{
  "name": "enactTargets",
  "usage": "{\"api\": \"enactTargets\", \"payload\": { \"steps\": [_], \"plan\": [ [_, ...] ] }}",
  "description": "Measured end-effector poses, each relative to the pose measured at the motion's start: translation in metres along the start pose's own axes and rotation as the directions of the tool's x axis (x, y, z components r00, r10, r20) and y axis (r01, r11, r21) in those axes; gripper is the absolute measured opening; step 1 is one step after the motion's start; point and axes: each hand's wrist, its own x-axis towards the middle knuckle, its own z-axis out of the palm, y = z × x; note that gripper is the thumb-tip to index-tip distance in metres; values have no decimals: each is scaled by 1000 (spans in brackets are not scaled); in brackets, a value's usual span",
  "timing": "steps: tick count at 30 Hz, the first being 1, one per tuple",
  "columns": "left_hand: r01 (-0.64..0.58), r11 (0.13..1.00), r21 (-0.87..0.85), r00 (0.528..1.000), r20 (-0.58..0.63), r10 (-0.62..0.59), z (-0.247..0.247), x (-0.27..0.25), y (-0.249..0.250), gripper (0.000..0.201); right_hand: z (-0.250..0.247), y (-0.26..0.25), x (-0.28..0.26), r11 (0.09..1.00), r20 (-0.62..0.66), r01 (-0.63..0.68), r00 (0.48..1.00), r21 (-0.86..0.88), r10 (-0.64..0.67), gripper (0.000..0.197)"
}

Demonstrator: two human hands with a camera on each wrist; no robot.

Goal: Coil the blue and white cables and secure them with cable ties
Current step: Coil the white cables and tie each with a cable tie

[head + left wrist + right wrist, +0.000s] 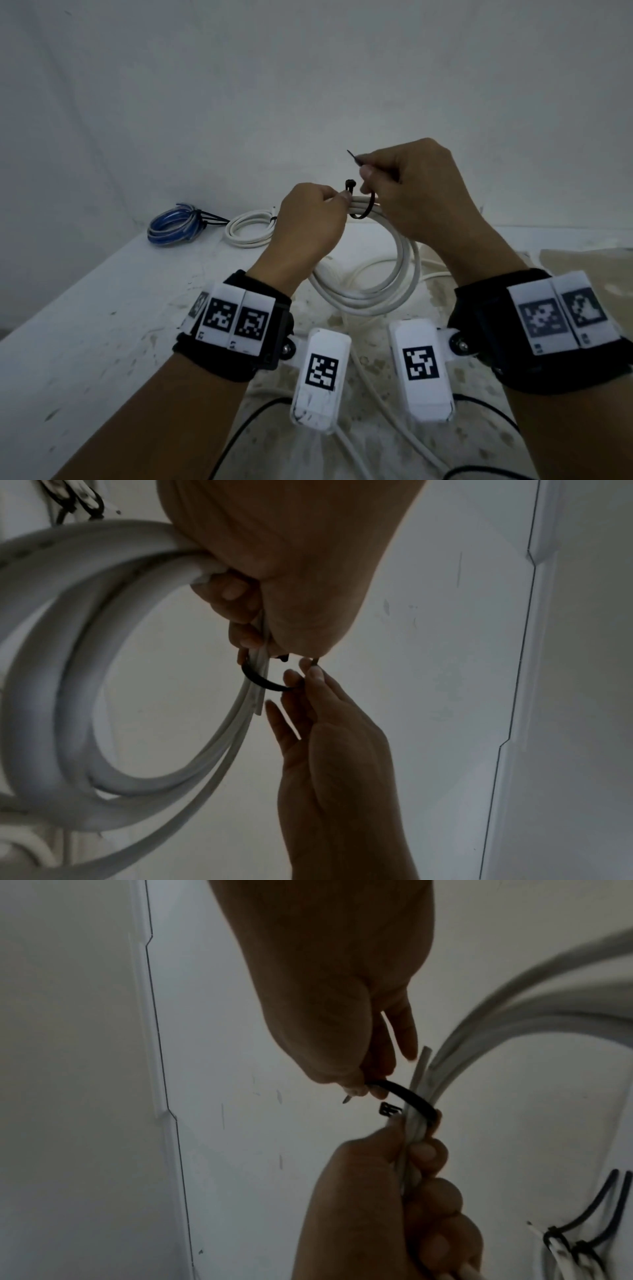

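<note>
A coil of white cable [402,274] hangs upright above the table. My left hand [343,198] grips the coil's top strands in its curled fingers. A black cable tie [365,211] loops under those strands, and its square head [350,184] stands free just above my left thumb. My right hand [365,165] pinches the tie's pointed tail between thumb and forefinger, a little above and right of the head. The tail is outside the head. In the right wrist view the tie [413,1097] curves round the strands [419,1123] to the open head [388,1109].
At the back left of the white table [85,325] lie a tied blue coil [171,224] and a small tied white coil [247,229]. Loose white cable [380,397] trails toward me under my wrists. A pale wall [308,85] rises close behind.
</note>
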Motion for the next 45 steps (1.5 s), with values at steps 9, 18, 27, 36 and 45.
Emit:
{"api": "enactTargets", "payload": {
  "steps": [9,18,27,36,45],
  "plan": [
    [51,998,-43,998,-17,-52,-3,4,-8,39,-4,-3,0,1000,102,2,995,-12,-1,18],
    [37,999,-31,999,8,-37,-2,2,-9,36,-4,-4,1,998,136,-16,990,-56,24,17],
    [57,998,-40,998,-6,-57,-5,3,-11,34,-3,-6,0,1000,112,-15,994,15,14,16],
    [51,998,-31,999,0,-51,-5,2,-9,36,-2,-6,-2,999,107,-36,994,0,36,18],
    [55,998,-21,998,-7,-55,-5,3,-9,35,0,-5,-2,999,88,-43,995,33,40,19]
  ]
}}
